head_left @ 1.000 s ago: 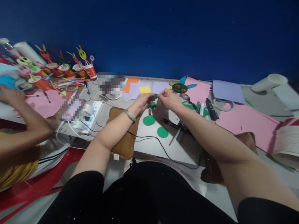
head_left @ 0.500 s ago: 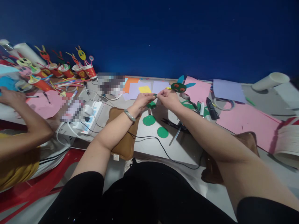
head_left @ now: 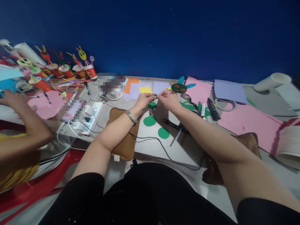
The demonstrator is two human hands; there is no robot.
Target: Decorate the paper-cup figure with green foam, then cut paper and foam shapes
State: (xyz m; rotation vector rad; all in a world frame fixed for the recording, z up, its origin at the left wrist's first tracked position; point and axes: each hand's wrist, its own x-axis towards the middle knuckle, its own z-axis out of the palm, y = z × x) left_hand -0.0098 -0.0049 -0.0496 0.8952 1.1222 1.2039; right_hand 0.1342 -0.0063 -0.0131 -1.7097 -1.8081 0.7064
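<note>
Over the table, my left hand (head_left: 144,101) pinches a small green paper piece (head_left: 155,96) whose shape is too small to make out. My right hand (head_left: 167,98) is closed in a pinch at the other side of that piece, fingertips almost meeting the left ones. Just below the hands lies a green paper disc (head_left: 152,105), partly covered by my left hand. Nearer to me are two more discs, one green (head_left: 149,120) and another (head_left: 163,133). Beyond my right hand sits a green paper insect face (head_left: 179,87) with blue ears and red eyes.
Dark scissors (head_left: 172,124) and markers (head_left: 212,109) lie by my right forearm. A black cable (head_left: 161,145) crosses the table front. At left are a power strip (head_left: 93,118), red paper cups (head_left: 89,72) with paper faces, and a co-worker's arm (head_left: 35,125).
My hands stay almost in place, still together at the small green piece. The co-worker's arm at left has shifted slightly.
</note>
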